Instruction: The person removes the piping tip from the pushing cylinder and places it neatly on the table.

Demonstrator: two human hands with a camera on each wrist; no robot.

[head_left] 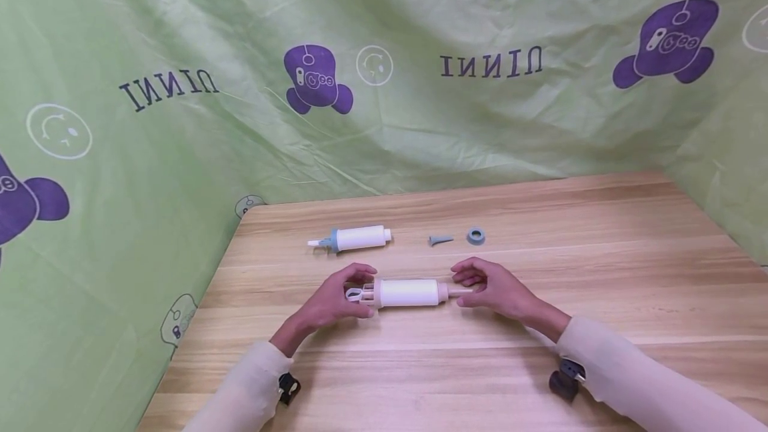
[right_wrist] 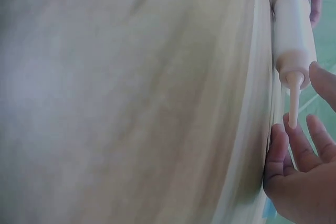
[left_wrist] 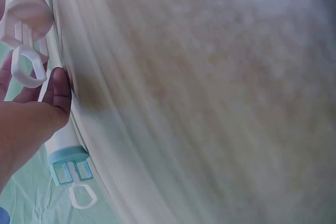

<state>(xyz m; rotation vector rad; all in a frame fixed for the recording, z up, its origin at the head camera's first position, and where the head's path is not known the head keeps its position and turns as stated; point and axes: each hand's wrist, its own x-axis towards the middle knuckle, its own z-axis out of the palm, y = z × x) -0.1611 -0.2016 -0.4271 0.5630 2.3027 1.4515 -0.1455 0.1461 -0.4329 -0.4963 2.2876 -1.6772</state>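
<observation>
Pink-collared tube point(head_left: 409, 293) lies on the desk point(head_left: 600, 365), nearer the left edge than the right. The left hand point(head_left: 333, 295) curves about its ring-handle end, the right hand point(head_left: 501, 291) about its slender nozzle point(head_left: 461, 292); fingers bend loosely, parted from thumbs, contact uncertain. Toward the far edge lie a blue-collared tube point(head_left: 361, 238), blue tip point(head_left: 441, 240) and blue ring point(head_left: 476, 237).

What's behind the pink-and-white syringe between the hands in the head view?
Farther back on the tabletop lie a blue-and-white syringe, a blue tapered piece and a blue ring. The strip of tabletop covered by the pink-and-white syringe is hidden.
</observation>
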